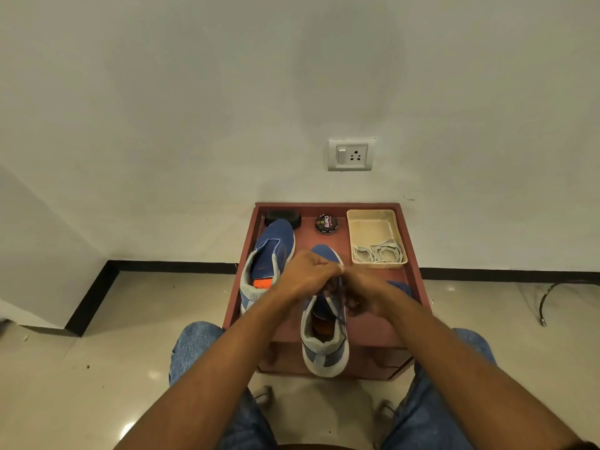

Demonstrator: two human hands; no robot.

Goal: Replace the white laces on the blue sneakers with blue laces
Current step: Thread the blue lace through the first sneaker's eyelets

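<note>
Both our hands meet over the near sneaker (324, 349): the left hand (306, 276) has its fingers (326, 266) curled and pinched on a pale lace tip, and the right hand (365, 295) has its fingers curled round the dark blue lace (339, 316), which runs down along the shoe's opening. This sneaker lies on the front of the small reddish table (373, 329), heel toward us and hanging past the edge. The second sneaker (269, 254) rests to the left, without laces, its orange insole showing. At the far right corner a cream tray (370, 222) holds the white laces (378, 254) in loose coils. A polish tin (326, 223) and a black brush (281, 217) sit along the back edge. Our jeans-clad knees flank the table.
</note>
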